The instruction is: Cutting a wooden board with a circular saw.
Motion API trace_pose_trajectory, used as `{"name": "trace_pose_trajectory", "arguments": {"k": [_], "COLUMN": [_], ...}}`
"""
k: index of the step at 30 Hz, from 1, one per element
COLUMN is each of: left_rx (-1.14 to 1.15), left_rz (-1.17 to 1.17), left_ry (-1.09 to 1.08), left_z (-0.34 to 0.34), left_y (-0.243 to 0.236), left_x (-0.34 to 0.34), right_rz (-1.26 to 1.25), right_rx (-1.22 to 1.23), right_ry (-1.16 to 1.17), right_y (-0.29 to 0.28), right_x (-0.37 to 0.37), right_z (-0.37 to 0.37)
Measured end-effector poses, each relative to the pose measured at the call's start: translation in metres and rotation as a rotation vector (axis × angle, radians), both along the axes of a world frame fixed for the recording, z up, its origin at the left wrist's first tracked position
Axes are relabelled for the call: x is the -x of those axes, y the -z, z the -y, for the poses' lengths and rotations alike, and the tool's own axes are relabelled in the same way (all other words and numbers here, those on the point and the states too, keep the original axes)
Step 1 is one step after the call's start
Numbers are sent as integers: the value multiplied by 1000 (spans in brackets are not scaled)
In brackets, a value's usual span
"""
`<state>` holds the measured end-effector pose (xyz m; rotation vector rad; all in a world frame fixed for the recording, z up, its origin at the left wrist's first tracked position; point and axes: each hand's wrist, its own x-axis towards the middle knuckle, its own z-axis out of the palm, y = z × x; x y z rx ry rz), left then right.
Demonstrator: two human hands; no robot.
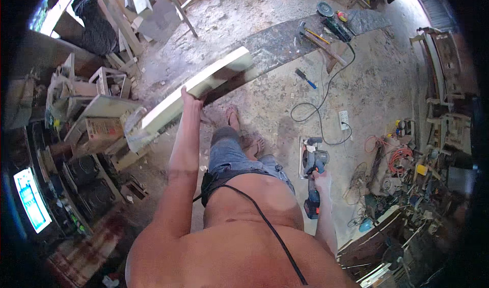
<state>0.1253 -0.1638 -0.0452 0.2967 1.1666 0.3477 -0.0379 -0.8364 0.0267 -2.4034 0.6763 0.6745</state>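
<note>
Now the left hand (189, 97) grips a pale plank (196, 86) held out level over the bench (285, 38), while the right hand (320, 178) is closed around a circular saw (313, 165) hanging low. Probably best: keep the blade clear of the legs.

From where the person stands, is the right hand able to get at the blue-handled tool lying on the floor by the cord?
Probably not: the right hand grips a circular saw, and the blue-handled tool lies well ahead on the floor.
</note>
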Motion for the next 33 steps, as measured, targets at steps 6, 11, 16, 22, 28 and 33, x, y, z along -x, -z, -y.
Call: {"name": "trace_pose_trajectory", "arguments": {"k": [6, 11, 16, 22, 28, 33], "left_rx": [-47, -10, -213, -431, -2235, -1917], "left_rz": [-111, -39, -13, -121, -574, -655], "left_ry": [13, 478, 865, 980, 745, 1351], "left_z": [3, 17, 20, 24, 6, 1], "left_y": [13, 8, 2, -21, -26, 5], "left_x": [11, 56, 92, 91, 51, 50], "right_rz": [71, 150, 100, 143, 230, 163], "right_rx": [13, 44, -134, -212, -210, -159], "right_ry": [-135, -287, -541, -547, -686, -743], "right_y": [-39, -46, -83, -109, -78, -78], "right_x": [-49, -90, -145, -201, -252, -255], "right_z": [-48, -93, -166, -273, -336, -349]}}
